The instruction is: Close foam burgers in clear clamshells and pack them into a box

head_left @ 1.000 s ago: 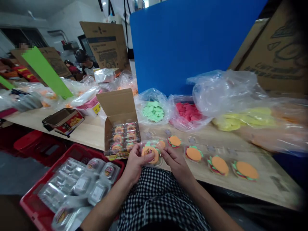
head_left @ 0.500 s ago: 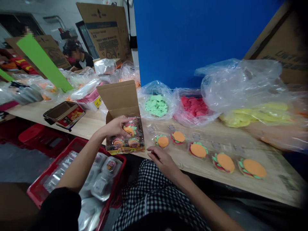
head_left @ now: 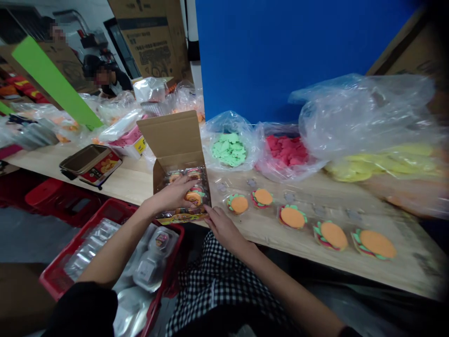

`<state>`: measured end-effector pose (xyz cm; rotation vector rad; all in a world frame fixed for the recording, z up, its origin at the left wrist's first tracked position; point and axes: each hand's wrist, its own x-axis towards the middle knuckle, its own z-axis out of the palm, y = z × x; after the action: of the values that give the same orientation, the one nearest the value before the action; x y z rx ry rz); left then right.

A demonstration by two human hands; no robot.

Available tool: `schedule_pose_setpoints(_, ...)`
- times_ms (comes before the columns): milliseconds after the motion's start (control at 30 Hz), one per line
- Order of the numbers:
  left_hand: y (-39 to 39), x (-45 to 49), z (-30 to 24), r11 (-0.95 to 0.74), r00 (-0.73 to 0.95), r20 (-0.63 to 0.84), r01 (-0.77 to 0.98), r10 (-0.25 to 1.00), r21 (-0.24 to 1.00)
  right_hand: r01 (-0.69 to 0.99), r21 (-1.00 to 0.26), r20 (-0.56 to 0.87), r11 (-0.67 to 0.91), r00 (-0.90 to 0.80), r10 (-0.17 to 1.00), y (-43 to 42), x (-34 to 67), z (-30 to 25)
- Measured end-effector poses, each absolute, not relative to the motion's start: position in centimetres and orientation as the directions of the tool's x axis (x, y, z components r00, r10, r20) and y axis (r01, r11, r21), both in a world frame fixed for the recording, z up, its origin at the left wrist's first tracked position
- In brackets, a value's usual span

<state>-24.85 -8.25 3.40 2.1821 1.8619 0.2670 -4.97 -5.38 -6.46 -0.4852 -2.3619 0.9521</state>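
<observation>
An open cardboard box (head_left: pixel 167 135) stands at the table's near edge, holding several clear clamshell packs of foam burgers. My left hand (head_left: pixel 174 194) reaches into it, fingers curled on a burger pack (head_left: pixel 195 195) at the box's right side. My right hand (head_left: pixel 219 223) rests at the box's front right corner, fingers stretched toward it and holding nothing. A row of loose foam burgers (head_left: pixel 293 217) lies on the wooden table (head_left: pixel 133 180) to the right of the box.
A red crate (head_left: pixel 115 211) of clear packs sits below the table at left. Plastic bags of green pieces (head_left: pixel 228 150), red pieces (head_left: pixel 286 151) and yellow pieces (head_left: pixel 379 166) lie before a blue board (head_left: pixel 280 51). A brown tray (head_left: pixel 91 163) lies farther left. People sit at the far left.
My left hand carried the burger pack from my lap into the box and now presses it lower, toward the right. My right hand moved from the table edge to the box's front corner.
</observation>
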Motion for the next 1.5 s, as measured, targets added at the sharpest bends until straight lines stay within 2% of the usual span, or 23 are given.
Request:
schedule_pose_setpoints(100,-8.7,-25.1,3.7,-0.131,0.148,-0.031,0.942,0.989,0.31,0.114,-0.734,0.383,0.67,-0.745,0.546,-5.3,-3.6,-6.4)
schedule_pose_setpoints(200,-8.9,-24.1,4.6,-0.097,0.065,0.12,0.954,0.991,0.285,0.232,-0.789,0.323,0.568,-0.63,0.706,-5.0,-1.0,-6.9)
schedule_pose_setpoints(267,-8.6,-22.1,4.8,-0.082,-0.01,0.296,0.951,0.955,0.299,0.329,-0.849,0.198,0.413,-0.528,0.826,-4.6,0.9,-7.6)
schedule_pose_setpoints(333,-7.6,-19.3,4.2,-0.096,-0.055,0.403,0.933,0.914,0.346,0.365,-0.909,0.016,0.201,-0.452,0.892,-4.2,2.3,-8.4)
schedule_pose_setpoints(433,-4.5,-14.9,1.9,-0.095,-0.048,0.367,0.928,0.929,0.361,0.28,-0.941,-0.297,-0.19,-0.412,0.862,-3.3,2.9,-9.3)
schedule_pose_setpoints(467,-3.1,-13.8,0.9,-0.049,-0.067,0.326,0.941,0.943,0.336,0.245,-0.926,-0.369,-0.288,-0.415,0.832,-3.0,2.7,-9.5)
schedule_pose_setpoints(533,-0.5,-12.5,-0.9,0.141,-0.211,0.245,0.951,0.946,0.274,0.195,-0.898,-0.44,-0.394,-0.425,0.791,-2.4,2.1,-9.7)
schedule_pose_setpoints(600,1.7,-12.2,-2.2,0.316,-0.362,0.196,0.92,0.911,0.231,0.173,-0.892,-0.45,-0.418,-0.433,0.781,-1.9,1.5,-9.8)
schedule_pose_setpoints(700,3.2,-12.6,-3.2,0.396,-0.433,0.157,0.891,0.888,0.22,0.13,-0.883,-0.458,-0.45,-0.443,0.771,-1.3,1.0,-9.8)
schedule_pose_setpoints(833,2.8,-12.9,-3.0,0.365,-0.396,0.125,0.905,0.91,0.217,0.088,-0.874,-0.463,-0.479,-0.455,0.761,-1.6,1.4,-9.5)
schedule_pose_setpoints(967,0.7,-12.4,-1.7,0.207,-0.24,0.106,0.945,0.965,0.254,0.069,-0.863,-0.474,-0.501,-0.457,0.753,-2.8,3.3,-9.4)
schedule_pose_setpoints(1000,0.1,-12.2,-1.4,0.142,-0.18,0.105,0.944,0.978,0.299,0.067,-0.859,-0.479,-0.508,-0.454,0.751,-3.1,3.9,-9.5)
schedule_pose_setpoints(1067,-1.2,-11.7,-1.3,0.01,-0.065,0.1,0.88,0.993,0.476,0.065,-0.852,-0.49,-0.519,-0.449,0.747,-3.6,4.9,-9.7)
schedule_pose_setpoints(1167,-2.9,-10.7,-2.1,-0.064,0.028,0.059,0.599,0.998,0.799,0.061,-0.849,-0.494,-0.525,-0.449,0.745,-4.1,5.9,-10.0)
schedule_pose_setpoints(1233,-3.6,-10.0,-3.2,-0.036,0.029,0.026,0.407,0.999,0.913,0.058,-0.85,-0.491,-0.524,-0.451,0.745,-4.2,6.1,-10.1)
schedule_pose_setpoints(1367,-4.3,-9.1,-5.3,-0.005,0.0,0.005,0.179,1.0,0.984,0.053,-0.852,-0.484,-0.522,-0.46,0.744,-4.2,6.1,-10.1)
schedule_pose_setpoints(1433,-4.4,-9.2,-6.0,-0.003,-0.052,0.013,0.196,0.999,0.981,0.047,-0.854,-0.478,-0.517,-0.463,0.747,-4.2,6.1,-10.2)
schedule_pose_setpoints(1500,-4.4,-9.5,-6.3,0.041,-0.159,0.005,0.29,0.987,0.956,0.037,-0.859,-0.468,-0.511,-0.465,0.752,-4.2,6.1,-10.3)
